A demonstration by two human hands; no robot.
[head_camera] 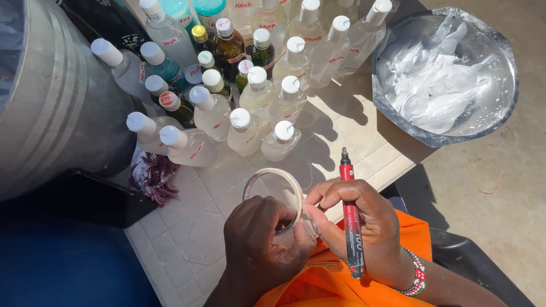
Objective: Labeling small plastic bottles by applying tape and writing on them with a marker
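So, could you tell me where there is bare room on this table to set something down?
The tiled table is bare left of the left hand, below the purple bundle. Another free patch lies between the clear bottles and the steel bowl, past the marker. The far left is crowded with bottles and a metal drum.

Tiled tabletop [187,239], pale, partly in shadow. Cluster of clear plastic bottles [259,94] with white caps, standing close together across the far half; among them, several dark glass bottles [229,48] and teal bottles [166,67]. Large ribbed metal drum [54,108] at left. Round metal bowl [509,96] at upper right, lined with crumpled white plastic [438,85]. Purple shreds [153,177] beside drum.
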